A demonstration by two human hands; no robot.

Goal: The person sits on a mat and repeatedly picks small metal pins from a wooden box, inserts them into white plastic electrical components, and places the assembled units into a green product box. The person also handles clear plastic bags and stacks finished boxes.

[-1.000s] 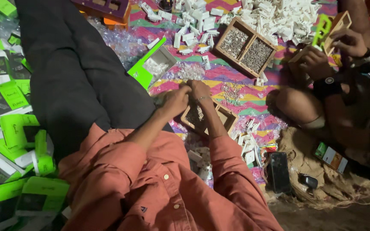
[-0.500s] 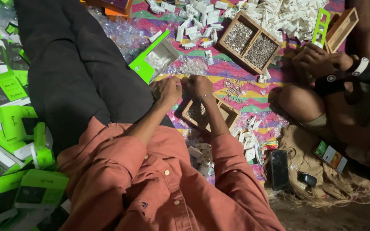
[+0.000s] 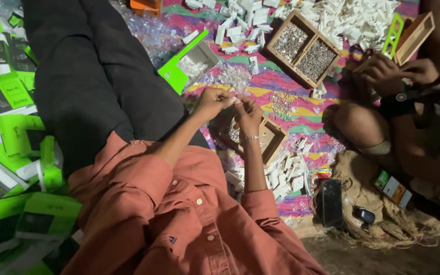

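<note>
Floor setup, everything's spread over a striped multicolour mat (image 3: 286, 109) that's covered in little parts. Person in the rust-orange shirt (image 3: 179, 214) is sitting with both hands brought together up front. Left hand (image 3: 214, 102) and right hand (image 3: 248, 113) are touching at the fingertips, fingers curled in and pinching some tiny part between them. It's too small to make out what it is, so can't tell more than that it's pinched. Right wrist has a thin bracelet (image 3: 251, 138).

Right under the hands sits a small wooden box (image 3: 272, 138), open on top. Just beyond the fingers there's a heap of clear plastic bits (image 3: 232, 77), and next to that an open green carton (image 3: 185, 63) with more clear stuff inside. Further out is a two-compartment wooden tray (image 3: 304, 47) full of small metal pieces, with a big pile of white plastic parts (image 3: 352, 18) behind it.

Stacks of green packaging cards (image 3: 11, 168) fill the left side. More white parts (image 3: 286, 173) lie by the right elbow, near a black phone (image 3: 329, 202) resting on jute sacking (image 3: 378, 214).

Another person's hands (image 3: 393, 74) off to the right are holding a wooden box (image 3: 416, 35) and a green frame piece (image 3: 393, 33).
</note>
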